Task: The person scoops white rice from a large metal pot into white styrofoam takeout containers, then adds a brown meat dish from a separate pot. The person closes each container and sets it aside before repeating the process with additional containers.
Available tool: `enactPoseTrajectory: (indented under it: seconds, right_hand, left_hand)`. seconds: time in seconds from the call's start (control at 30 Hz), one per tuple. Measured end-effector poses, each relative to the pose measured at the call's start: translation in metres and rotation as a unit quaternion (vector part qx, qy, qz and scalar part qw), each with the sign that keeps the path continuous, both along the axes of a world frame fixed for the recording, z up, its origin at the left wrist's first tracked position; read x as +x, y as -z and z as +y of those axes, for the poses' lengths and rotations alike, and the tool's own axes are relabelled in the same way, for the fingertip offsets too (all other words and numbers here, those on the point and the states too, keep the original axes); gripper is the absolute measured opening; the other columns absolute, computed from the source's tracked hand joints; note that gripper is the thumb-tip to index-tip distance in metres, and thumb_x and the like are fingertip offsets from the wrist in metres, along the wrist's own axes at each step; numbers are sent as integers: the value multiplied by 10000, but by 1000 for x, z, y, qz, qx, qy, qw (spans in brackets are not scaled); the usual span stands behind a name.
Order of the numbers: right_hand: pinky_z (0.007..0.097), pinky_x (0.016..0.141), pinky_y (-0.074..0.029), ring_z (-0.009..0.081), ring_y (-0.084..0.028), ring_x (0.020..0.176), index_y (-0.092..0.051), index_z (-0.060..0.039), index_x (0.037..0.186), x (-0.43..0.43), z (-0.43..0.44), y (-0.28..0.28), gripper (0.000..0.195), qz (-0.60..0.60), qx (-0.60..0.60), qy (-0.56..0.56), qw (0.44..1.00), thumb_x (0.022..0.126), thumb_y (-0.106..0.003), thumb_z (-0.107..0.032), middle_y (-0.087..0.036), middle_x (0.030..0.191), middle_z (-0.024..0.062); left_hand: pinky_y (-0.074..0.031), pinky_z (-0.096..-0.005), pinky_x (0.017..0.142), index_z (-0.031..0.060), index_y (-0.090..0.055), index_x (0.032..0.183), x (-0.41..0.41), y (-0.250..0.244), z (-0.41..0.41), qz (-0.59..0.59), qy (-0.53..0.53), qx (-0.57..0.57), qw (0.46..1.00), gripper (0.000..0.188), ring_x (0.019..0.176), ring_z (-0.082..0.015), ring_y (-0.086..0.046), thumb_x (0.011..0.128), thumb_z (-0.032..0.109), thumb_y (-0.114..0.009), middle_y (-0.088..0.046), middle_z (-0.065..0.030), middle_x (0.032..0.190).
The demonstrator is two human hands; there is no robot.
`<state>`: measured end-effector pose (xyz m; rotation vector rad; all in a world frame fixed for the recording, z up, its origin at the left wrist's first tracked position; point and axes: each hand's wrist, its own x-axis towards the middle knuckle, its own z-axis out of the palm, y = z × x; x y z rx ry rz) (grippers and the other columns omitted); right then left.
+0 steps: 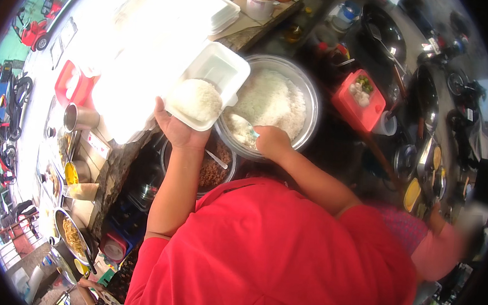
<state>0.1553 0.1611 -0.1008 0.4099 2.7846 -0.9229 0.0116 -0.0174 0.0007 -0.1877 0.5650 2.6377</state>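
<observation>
My left hand holds an open white foam food box from below and at its near edge. A mound of white rice lies in the near part of the box. My right hand grips the handle of a spoon, whose bowl is in the rice at the near left of a large round metal-rimmed tub. The box's right edge overlaps the tub's left rim in view. Below my left wrist, partly hidden by the arm, a pot holds brown minced food and a white spoon.
Stacked foam boxes and a cup of sticks stand at the top. A red container with small white and green items is at the right. A noodle pan sits lower left. Other people are at lower left and right. Glare hides part of the counter.
</observation>
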Motion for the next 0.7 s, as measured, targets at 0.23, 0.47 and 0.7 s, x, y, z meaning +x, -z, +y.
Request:
enactPoseTrajectory:
  seconds: [0.23, 0.47, 0.7]
  right_hand:
    - [405, 635, -538, 299, -686, 630, -670, -64, 1296, -26, 30, -3, 506, -189, -241, 48, 951, 804, -550, -75, -723, 881, 187]
    - [394, 677, -522, 271, -666, 714, -681, -217, 1320, -15, 48, 8, 520, -13, -80, 35, 996, 825, -645, -60, -673, 868, 121]
    - [471, 672, -457, 286, -640, 777, -738, -293, 1210, -12, 44, 13, 452, 112, 145, -25, 983, 873, -559, -51, -617, 865, 88]
  left_hand:
    - [-415, -535, 1104, 45, -418, 1483, -1, -7, -3, 0, -32, -30, 999, 791, 1304, -387, -526, 944, 623, -442, -522, -181, 1445]
    - [-404, -539, 1110, 43, -387, 1512, -3, -5, -10, 8, -34, -34, 999, 813, 1322, -385, -508, 946, 624, -437, -502, -180, 1465]
    - [-389, -534, 1122, 46, -390, 1515, -6, -8, -12, 7, -37, -44, 998, 819, 1325, -384, -502, 948, 637, -410, -496, -184, 1470]
